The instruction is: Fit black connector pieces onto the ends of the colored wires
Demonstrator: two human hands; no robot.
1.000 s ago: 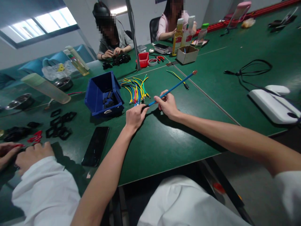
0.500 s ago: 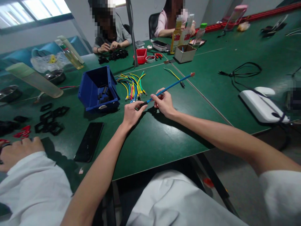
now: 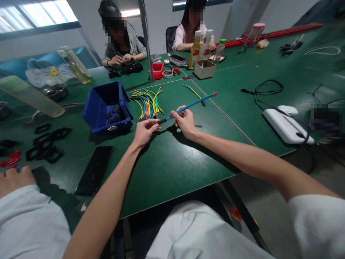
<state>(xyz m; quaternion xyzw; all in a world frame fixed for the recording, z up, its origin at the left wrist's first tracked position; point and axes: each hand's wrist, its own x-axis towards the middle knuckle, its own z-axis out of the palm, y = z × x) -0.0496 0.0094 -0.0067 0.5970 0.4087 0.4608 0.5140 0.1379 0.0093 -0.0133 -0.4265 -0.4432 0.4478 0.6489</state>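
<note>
My left hand (image 3: 145, 132) pinches a black sleeve (image 3: 162, 121) at the lower left end of a blue cable (image 3: 198, 101). Farther along, my right hand (image 3: 185, 122) grips the blue cable between thumb and fingers, and its copper-coloured end points up to the right. Behind my hands lies a bunch of yellow, blue and green wires (image 3: 147, 102) with metal lugs. A blue bin (image 3: 107, 108) holding black pieces stands to the left of the bunch. One yellow-green wire (image 3: 193, 92) with a black end lies behind the cable.
A black phone (image 3: 95, 171) and black frames (image 3: 44, 144) lie left on the green table (image 3: 172, 172). Another person's hand (image 3: 17, 181) rests at the far left. Two people sit opposite. A white device (image 3: 287, 126) is at the right; bottles and a box (image 3: 205, 69) stand at the back.
The view has shifted a little, so most things appear lower and farther left. Both hands still hold the blue cable and black sleeve, with little other visible change.
</note>
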